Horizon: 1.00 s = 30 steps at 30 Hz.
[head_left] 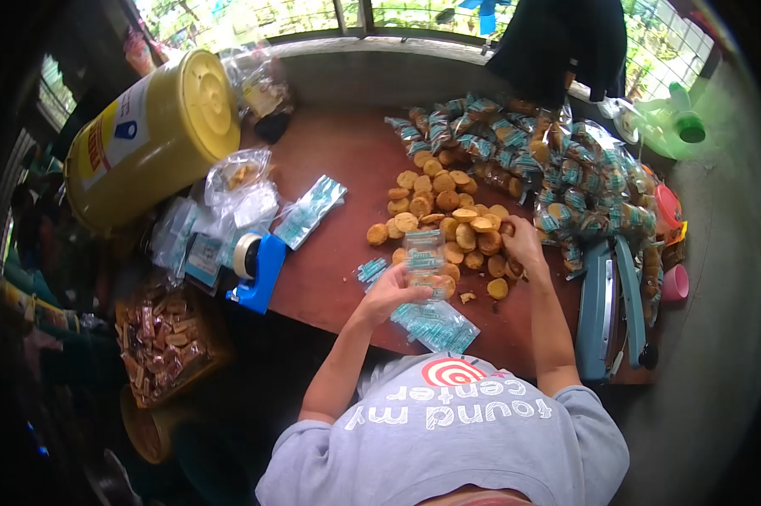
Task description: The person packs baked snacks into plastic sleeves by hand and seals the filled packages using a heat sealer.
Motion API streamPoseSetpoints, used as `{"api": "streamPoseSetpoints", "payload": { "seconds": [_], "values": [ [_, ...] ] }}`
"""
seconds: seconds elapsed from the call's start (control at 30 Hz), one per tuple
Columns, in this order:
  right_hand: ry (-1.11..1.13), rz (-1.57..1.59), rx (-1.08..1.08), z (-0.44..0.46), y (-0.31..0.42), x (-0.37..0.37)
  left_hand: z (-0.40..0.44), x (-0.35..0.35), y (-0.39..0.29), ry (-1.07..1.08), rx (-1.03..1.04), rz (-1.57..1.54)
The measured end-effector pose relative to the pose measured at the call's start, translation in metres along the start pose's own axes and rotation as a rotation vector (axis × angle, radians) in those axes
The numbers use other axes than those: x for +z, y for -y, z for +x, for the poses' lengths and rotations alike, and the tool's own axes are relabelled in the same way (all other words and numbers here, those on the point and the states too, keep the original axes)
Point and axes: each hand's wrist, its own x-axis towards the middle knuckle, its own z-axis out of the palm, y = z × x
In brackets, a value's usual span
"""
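My left hand [387, 295] is closed on a clear plastic bag [423, 250] with teal print, held upright above the table. What look like cookies show through or behind its lower part. My right hand [526, 244] is at the right edge of a pile of round golden cookies [446, 201], its fingers curled on a cookie that they partly hide. Flat printed plastic bags [437, 325] lie at the table's front edge below my left hand. Several loose cookies and crumbs lie between my hands.
Packed cookie bags [515, 139] are heaped at the back right. A blue-grey heat sealer [597, 308] stands right, near a pink cup [675, 283]. On the left are a blue tape dispenser [267, 274], more printed bags [311, 211], a yellow bucket [153, 135] and a box of wrapped pieces [165, 341].
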Motion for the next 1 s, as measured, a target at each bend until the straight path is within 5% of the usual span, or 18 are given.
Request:
{"api": "streamPoseSetpoints", "payload": {
  "seconds": [0.17,0.37,0.77,1.0],
  "values": [
    [-0.204,0.405,-0.18,0.0,-0.013,-0.003,0.003,0.002,0.001,-0.028,-0.024,0.013],
    [0.108,1.104,-0.045,-0.02,0.067,-0.045,0.008,0.011,0.0,0.001,-0.019,0.017],
    [-0.054,1.232,-0.201,-0.025,0.102,-0.033,0.01,0.017,0.009,-0.01,0.044,0.198],
    [0.293,0.877,-0.376,-0.033,0.106,-0.04,0.015,0.018,0.006,-0.038,0.031,0.209]
  ]
}}
